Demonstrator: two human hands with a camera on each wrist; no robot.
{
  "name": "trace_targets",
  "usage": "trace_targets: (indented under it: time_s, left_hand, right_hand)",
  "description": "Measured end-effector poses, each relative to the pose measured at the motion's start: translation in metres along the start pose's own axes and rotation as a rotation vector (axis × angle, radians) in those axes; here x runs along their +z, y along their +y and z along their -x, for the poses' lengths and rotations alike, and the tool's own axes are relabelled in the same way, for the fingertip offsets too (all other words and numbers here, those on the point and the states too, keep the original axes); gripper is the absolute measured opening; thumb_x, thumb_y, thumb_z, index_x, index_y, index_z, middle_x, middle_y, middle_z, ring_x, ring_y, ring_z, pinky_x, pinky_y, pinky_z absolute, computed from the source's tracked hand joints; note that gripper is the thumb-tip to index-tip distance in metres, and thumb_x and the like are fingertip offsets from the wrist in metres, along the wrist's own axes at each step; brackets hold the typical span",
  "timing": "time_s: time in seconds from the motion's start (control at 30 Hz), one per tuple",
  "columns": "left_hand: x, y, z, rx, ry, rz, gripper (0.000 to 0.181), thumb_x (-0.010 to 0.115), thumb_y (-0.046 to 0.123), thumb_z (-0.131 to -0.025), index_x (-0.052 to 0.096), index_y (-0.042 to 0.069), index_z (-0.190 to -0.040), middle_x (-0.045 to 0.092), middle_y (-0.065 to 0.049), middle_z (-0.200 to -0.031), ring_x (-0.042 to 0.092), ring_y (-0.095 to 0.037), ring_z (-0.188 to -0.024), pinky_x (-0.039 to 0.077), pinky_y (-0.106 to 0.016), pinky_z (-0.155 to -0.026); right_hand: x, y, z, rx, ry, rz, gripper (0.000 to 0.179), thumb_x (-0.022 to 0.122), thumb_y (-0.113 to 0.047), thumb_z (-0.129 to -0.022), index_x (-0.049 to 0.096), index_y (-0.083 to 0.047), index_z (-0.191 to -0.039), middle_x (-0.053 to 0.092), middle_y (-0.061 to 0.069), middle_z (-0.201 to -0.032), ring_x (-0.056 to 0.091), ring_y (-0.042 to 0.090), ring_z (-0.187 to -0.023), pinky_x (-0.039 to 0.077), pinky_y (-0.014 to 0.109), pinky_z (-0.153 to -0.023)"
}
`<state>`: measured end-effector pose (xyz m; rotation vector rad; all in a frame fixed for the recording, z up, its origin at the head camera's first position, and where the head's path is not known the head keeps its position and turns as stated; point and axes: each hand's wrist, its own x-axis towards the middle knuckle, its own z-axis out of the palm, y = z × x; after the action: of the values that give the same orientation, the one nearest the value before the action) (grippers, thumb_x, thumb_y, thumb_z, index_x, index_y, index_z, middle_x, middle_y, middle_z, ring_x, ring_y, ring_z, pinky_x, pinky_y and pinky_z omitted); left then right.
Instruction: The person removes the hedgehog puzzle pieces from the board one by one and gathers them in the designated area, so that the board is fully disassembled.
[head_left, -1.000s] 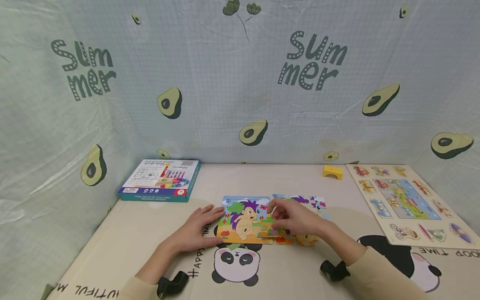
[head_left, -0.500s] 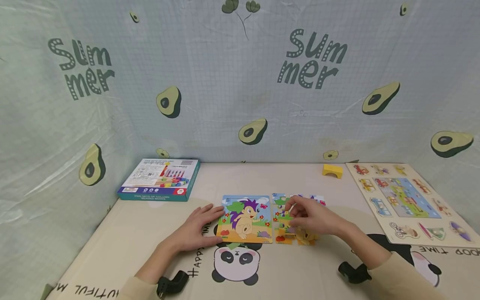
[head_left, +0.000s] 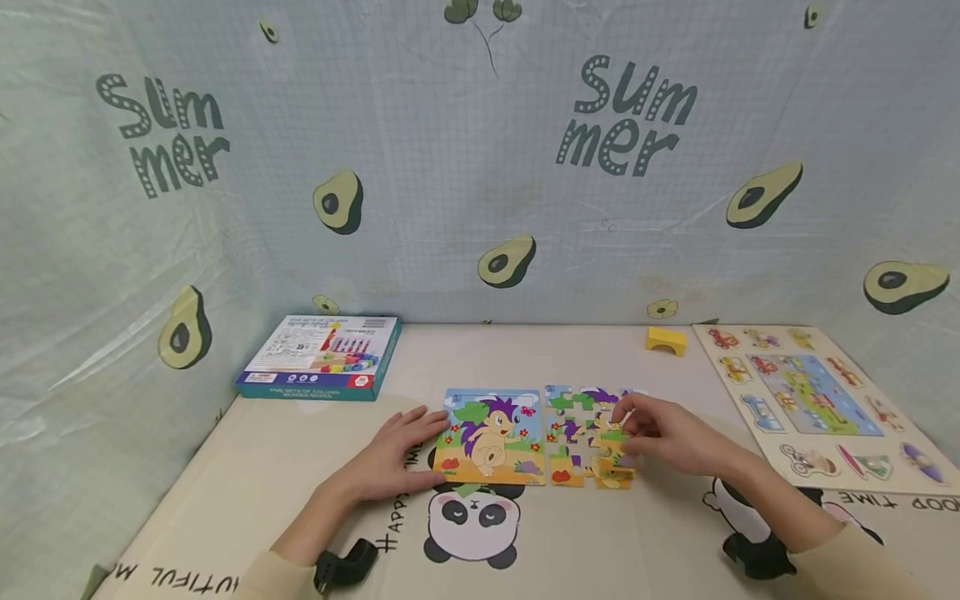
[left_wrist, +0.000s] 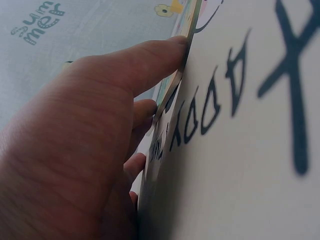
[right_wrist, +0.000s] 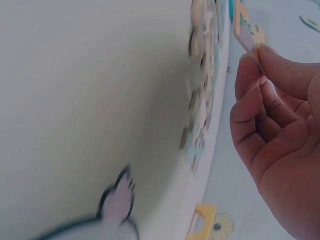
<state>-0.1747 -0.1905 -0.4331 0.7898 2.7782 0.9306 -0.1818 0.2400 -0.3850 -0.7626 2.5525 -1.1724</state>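
My left hand [head_left: 396, 457] lies with fingers spread at the left edge of a hedgehog picture board [head_left: 491, 437]; in the left wrist view its thumb and fingertips touch that board's edge. My right hand [head_left: 675, 437] is raised over a partly assembled hedgehog jigsaw [head_left: 567, 472] beside the board. Between thumb and index finger it pinches a jigsaw piece [right_wrist: 246, 32], clearest in the right wrist view, with its other fingers curled. Gaps show among the jigsaw's pieces, and the hand covers part of its right side.
A flat teal-and-white box [head_left: 318, 358] lies at the back left. The yellow arch block [head_left: 665, 342] stands at the back, near a large wooden puzzle board [head_left: 825, 408] on the right. A patterned curtain [head_left: 420, 167] closes off the table's far side.
My right hand has moved rightward with the jigsaw piece, from the picture board's right edge to the jigsaw's right side. The left hand has stayed in place.
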Motion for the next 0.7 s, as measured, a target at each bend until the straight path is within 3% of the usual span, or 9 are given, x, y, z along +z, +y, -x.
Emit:
trace_targets:
  time_s: [0.43, 0.7]
  left_hand:
    - [0.0, 0.0, -0.001, -0.009, 0.001, -0.014, 0.077, 0.074, 0.05, -0.084, 0.051, 0.017, -0.15, 0.041, -0.001, -0.158, 0.017, -0.033, -0.151, 0.008, -0.059, -0.12]
    - [0.0, 0.0, 0.001, -0.002, 0.01, -0.013, 0.077, 0.073, 0.05, -0.084, 0.051, 0.016, -0.15, 0.042, -0.004, -0.158, 0.018, -0.036, -0.151, 0.008, -0.061, -0.119]
  right_hand:
    - [-0.014, 0.02, 0.024, 0.052, -0.008, 0.004, 0.026, 0.071, -0.01, -0.094, 0.056, -0.004, -0.114, 0.062, 0.002, -0.088, 0.059, 0.015, -0.076, 0.047, 0.025, -0.067]
    - [-0.017, 0.028, 0.034, 0.08, -0.033, -0.055, 0.028, 0.071, -0.007, -0.094, 0.055, -0.002, -0.116, 0.06, 0.007, -0.089, 0.059, 0.017, -0.076, 0.046, 0.026, -0.064]
